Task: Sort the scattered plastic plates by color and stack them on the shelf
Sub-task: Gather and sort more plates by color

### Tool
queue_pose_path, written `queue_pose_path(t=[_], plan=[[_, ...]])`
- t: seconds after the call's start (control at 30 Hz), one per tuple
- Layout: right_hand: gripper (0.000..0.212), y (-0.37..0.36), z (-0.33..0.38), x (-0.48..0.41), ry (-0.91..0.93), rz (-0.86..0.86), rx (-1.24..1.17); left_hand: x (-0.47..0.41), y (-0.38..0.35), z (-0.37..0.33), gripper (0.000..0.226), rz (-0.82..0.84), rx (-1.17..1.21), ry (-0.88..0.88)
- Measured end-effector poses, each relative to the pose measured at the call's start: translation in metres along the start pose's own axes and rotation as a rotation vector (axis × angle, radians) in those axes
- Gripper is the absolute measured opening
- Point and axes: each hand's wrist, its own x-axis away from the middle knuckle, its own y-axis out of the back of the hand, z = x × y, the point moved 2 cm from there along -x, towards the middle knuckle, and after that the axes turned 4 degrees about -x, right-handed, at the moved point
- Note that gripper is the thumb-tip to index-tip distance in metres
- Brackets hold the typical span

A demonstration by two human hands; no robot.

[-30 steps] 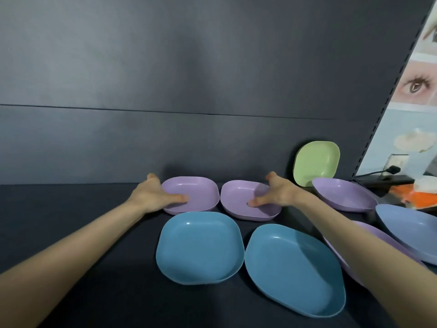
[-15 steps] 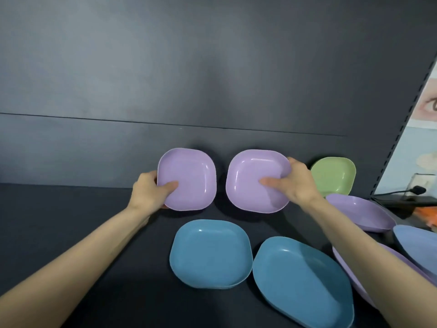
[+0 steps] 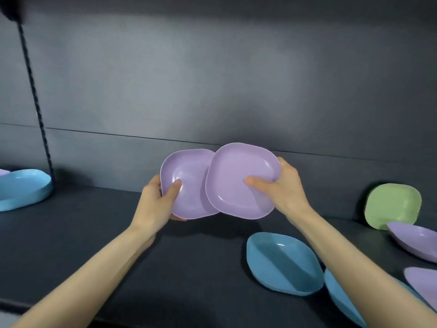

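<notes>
The left hand (image 3: pixel 156 202) pinched the left purple plate (image 3: pixel 186 185), and the right hand (image 3: pixel 281 188) pinched the right purple plate (image 3: pixel 238 181), overlapping it from 3 o'clock. Misaligned nesting could jam the rims and let one slip.

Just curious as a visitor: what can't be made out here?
Head view:
Left purple plate: right side covered by the right purple plate.
Left hand and right hand: fingers behind those plates.
Nearest blue plate: crossed by the right forearm, cut by the bottom edge.
Far-left blue plate: cut by the left edge.
</notes>
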Motion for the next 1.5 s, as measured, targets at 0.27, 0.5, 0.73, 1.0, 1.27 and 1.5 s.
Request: queue_pose_path(t=[0.27, 0.5, 0.73, 1.0, 1.27, 1.5], plan=[[0.04, -0.166, 0.044, 0.038, 0.031, 0.155, -0.095, 0.017, 0.151, 0.007, 0.024, 0.045, -0.012, -0.014], [0.039, -0.316, 0.08, 0.074, 0.037, 0.3, -0.145, 0.021, 0.286, 0.032, 0.023, 0.026, -0.023, 0.058], [0.033, -0.423, 0.109, 0.072, 0.077, 0.469, -0.159, -0.004, 0.385, 0.046, 0.032, 0.011, -0.038, 0.084], [0.025, -0.519, 0.107, 0.039, 0.084, 0.542, -0.098, -0.06, 0.459, 0.084, 0.027, -0.019, -0.057, 0.142], [0.016, -0.592, 0.103, -0.011, 0.126, 0.526, 0.068, -0.135, 0.514, 0.11, 0.029, -0.08, -0.148, 0.12], [0.013, -0.647, 0.098, -0.039, 0.021, 0.495, 0.064, -0.198, 0.558, 0.136, 0.026, -0.121, -0.36, 0.079]])
